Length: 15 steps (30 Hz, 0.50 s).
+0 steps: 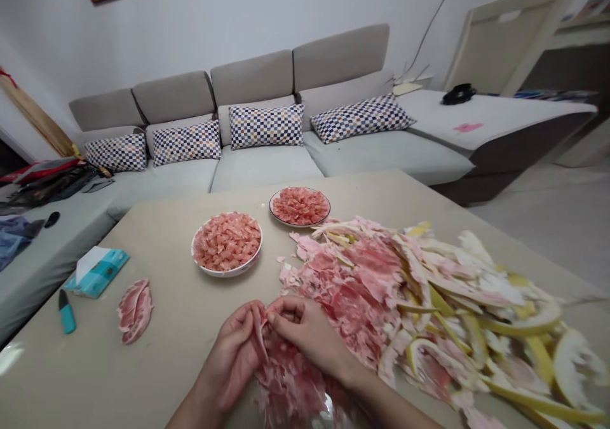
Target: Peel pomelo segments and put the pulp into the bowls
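Note:
Near the front of the table, my left hand [233, 353] grips a pink pomelo segment [258, 332], held upright between thumb and fingers. My right hand [305, 333] is closed in a pinch at the top edge of the same segment, touching it. Beneath both hands lies a heap of pink membrane scraps [295, 384]. Off to the left, another pomelo segment [135, 311] rests alone on the table. Beyond my hands stand a white bowl [229, 272] and a dark-rimmed plate [299, 225], both piled with peeled pink pomelo flesh.
A large pile of pomelo peel [457, 314], yellow rind and white pith, covers the table's right side. At the left are a blue tissue pack [98, 273] and a small teal-handled knife [67, 314]. Behind the table runs a grey sofa [267, 162] with checked cushions.

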Available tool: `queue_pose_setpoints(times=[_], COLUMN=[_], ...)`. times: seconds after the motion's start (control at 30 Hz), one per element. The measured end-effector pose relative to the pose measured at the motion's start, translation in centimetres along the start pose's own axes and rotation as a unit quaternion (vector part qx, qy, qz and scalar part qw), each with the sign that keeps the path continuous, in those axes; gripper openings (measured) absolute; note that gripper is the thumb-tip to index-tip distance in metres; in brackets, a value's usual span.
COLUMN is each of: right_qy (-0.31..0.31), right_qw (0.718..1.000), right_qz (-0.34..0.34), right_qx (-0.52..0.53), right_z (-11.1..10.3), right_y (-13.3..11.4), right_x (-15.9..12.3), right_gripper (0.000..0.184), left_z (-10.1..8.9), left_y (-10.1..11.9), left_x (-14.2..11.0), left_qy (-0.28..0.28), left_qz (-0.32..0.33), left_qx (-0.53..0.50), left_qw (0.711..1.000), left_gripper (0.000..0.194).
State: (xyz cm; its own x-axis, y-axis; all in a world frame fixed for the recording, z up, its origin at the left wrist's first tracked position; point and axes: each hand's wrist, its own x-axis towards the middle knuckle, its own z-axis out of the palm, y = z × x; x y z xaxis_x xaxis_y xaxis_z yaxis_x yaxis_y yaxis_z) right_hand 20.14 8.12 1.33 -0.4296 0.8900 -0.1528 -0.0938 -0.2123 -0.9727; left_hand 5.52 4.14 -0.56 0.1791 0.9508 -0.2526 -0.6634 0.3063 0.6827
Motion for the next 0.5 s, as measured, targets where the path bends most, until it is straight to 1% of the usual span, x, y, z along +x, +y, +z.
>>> queue_pose_setpoints(times=[0.07, 0.1, 0.17, 0.23, 0.3, 0.37, 0.43, 0.5], right_qy=[-0.004, -0.003, 0.006, 0.019, 0.024, 0.023, 0.024, 0.04], right_qw=[1.0, 1.0, 1.0, 0.998, 0.997, 0.995, 0.994, 0.988], right_qz=[-0.005, -0.011, -0.028, -0.046, -0.058, -0.067, -0.078, -0.096], right_qx=[0.013, 0.015, 0.002, -0.026, -0.051, -0.063, -0.079, -0.113], right_z=[0.1, 0.2, 0.3, 0.5, 0.5, 0.6, 0.7, 0.7], right_y=[0.2, 0.3, 0.7, 1.0, 1.2, 1.3, 1.3, 1.2], right_x=[0.0, 0.0, 0.1, 0.1, 0.1, 0.0, 0.0, -0.1], right_gripper=[0.029, 0.029, 0.027, 0.022, 0.019, 0.019, 0.018, 0.015], left_z=[0.1, 0.2, 0.4, 0.5, 0.5, 0.5, 0.4, 0.4], left_y=[0.0, 0.0, 0.0, 0.0, 0.0, 0.0, 0.0, 0.1], left_x=[0.0, -0.1, -0.3, -0.5, -0.6, -0.6, -0.6, -0.6], left_qy=[0.006, 0.008, 0.012, 0.027, 0.044, 0.045, 0.035, 0.03], left_qz=[-0.012, -0.013, 0.006, 0.044, 0.072, 0.066, 0.048, 0.037], left_qx=[-0.014, -0.006, 0.048, 0.121, 0.162, 0.157, 0.132, 0.109], left_qw=[1.0, 1.0, 0.999, 0.991, 0.983, 0.984, 0.99, 0.993], left_gripper=[0.028, 0.033, 0.04, 0.036, 0.026, 0.022, 0.023, 0.022])
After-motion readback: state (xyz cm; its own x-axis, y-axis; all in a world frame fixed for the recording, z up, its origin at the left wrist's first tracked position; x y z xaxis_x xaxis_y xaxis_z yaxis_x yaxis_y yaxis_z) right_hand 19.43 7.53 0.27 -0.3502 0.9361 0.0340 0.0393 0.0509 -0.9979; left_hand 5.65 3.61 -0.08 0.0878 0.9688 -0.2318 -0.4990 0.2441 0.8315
